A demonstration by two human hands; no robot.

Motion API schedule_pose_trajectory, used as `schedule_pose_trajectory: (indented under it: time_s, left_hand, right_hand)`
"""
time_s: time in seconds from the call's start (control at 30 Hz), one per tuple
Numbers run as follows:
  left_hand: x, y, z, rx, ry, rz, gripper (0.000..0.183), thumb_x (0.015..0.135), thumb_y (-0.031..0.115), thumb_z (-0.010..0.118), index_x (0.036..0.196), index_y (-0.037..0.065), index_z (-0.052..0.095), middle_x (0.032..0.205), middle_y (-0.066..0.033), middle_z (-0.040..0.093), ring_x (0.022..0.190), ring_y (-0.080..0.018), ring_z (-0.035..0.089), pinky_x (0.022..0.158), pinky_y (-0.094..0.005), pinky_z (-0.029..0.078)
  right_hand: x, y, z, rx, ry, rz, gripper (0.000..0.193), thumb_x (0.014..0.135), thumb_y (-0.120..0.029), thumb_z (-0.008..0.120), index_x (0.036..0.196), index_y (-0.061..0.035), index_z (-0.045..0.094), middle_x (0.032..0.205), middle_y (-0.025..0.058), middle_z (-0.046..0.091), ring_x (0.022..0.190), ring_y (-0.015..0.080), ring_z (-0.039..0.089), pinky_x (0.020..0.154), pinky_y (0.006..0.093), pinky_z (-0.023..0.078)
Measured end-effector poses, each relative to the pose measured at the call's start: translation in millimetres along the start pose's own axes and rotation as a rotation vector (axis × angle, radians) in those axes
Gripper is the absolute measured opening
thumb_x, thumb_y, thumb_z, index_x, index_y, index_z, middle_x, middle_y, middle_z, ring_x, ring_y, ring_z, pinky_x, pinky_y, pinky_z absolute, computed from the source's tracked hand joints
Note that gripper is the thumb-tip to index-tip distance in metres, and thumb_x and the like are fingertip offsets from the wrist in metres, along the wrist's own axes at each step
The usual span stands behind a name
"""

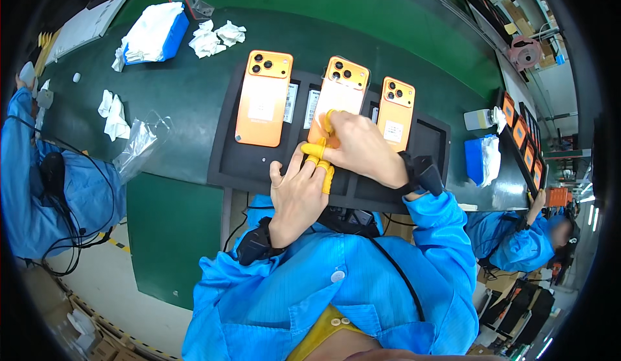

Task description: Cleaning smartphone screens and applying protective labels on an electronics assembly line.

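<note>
An orange phone (344, 89) lies back up in the middle of a dark tray (252, 173), and clear film shows around its upper edges. Over its lower half, my right hand (365, 147) is closed, with yellow finger covers on its fingertips; what it pinches is hidden. My left hand (299, 189), also in yellow finger covers, lies palm down with fingers stretched out at the phone's lower end, touching the right fingers. To the left is another orange phone (264, 105) with a pale square label, and to the right a third orange phone (396, 110) with a white label.
Wipes fill a blue box (173, 39) at far left, near crumpled wipes (207, 41) and a clear plastic bag (141, 142). At right stand another blue box (474, 160), a bottle (477, 120) and a rack of orange phones (519, 132). Co-workers sit on both sides.
</note>
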State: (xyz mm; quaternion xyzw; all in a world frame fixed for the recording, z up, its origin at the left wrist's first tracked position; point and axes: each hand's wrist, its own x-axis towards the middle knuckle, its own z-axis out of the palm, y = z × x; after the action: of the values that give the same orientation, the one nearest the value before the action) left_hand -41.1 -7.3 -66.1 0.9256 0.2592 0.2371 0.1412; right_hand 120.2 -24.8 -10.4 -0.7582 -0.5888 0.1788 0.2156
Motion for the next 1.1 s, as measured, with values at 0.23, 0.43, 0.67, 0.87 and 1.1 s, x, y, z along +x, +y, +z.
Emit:
schedule_pose_trajectory:
  time_s: [0.23, 0.43, 0.67, 0.87, 1.1]
  left_hand:
    - [-3.0, 2.3, 4.5, 0.006, 0.040, -0.038, 0.015, 0.082, 0.024, 0.061, 0.086, 0.009, 0.063, 0.091, -0.0051, 0.064, 0.112, -0.0180, 0.050, 0.082, -0.0421, 0.023]
    - [-5.2, -1.2, 3.1, -0.024, 0.084, -0.012, 0.025, 0.083, 0.026, 0.061, 0.102, 0.011, 0.066, 0.102, -0.0013, 0.064, 0.111, -0.0169, 0.051, 0.080, -0.0404, 0.023]
    - [-32.3, -11.1, -19.4, -0.072, 0.221, -0.162, 0.014, 0.069, 0.015, 0.071, 0.081, 0.008, 0.066, 0.095, -0.0037, 0.063, 0.106, -0.0215, 0.054, 0.076, -0.0419, 0.023]
    - [-45.5, -29.4, -21.9, -0.066, 0.278, -0.211, 0.016, 0.066, 0.014, 0.073, 0.078, 0.006, 0.065, 0.091, -0.0042, 0.062, 0.100, -0.0219, 0.055, 0.076, -0.0409, 0.024]
    - [-41.8, -51.3, -26.4, 0.009, 0.386, -0.285, 0.015, 0.071, 0.018, 0.072, 0.081, 0.009, 0.067, 0.094, -0.0012, 0.063, 0.099, -0.0191, 0.055, 0.078, -0.0387, 0.022]
  right_hand:
    - [8.7, 76.4, -19.4, 0.904, -0.194, 0.298, 0.016, 0.088, -0.011, 0.048, 0.095, -0.0003, 0.058, 0.092, 0.0136, 0.064, 0.072, 0.0242, 0.064, 0.065, 0.0378, 0.053]
    - [4.3, 17.5, -93.5, 0.710, 0.673, -0.106, 0.012, 0.090, -0.012, 0.052, 0.082, -0.0034, 0.054, 0.071, 0.0030, 0.054, 0.058, 0.0125, 0.049, 0.053, 0.0263, 0.041]
    - [51.7, -59.9, 59.3, -0.258, -0.018, -0.368, 0.020, 0.072, -0.016, 0.067, 0.078, 0.0008, 0.058, 0.073, 0.0159, 0.062, 0.064, 0.0316, 0.063, 0.055, 0.0383, 0.050]
    - [60.2, -74.1, 84.8, -0.375, -0.011, -0.400, 0.019, 0.076, -0.019, 0.064, 0.081, -0.0003, 0.060, 0.073, 0.0157, 0.062, 0.059, 0.0277, 0.065, 0.055, 0.0379, 0.052]
    - [78.4, -80.6, 77.2, -0.249, -0.180, -0.406, 0.019, 0.075, -0.017, 0.056, 0.069, 0.0004, 0.061, 0.063, 0.0201, 0.061, 0.062, 0.0381, 0.063, 0.059, 0.0458, 0.051]
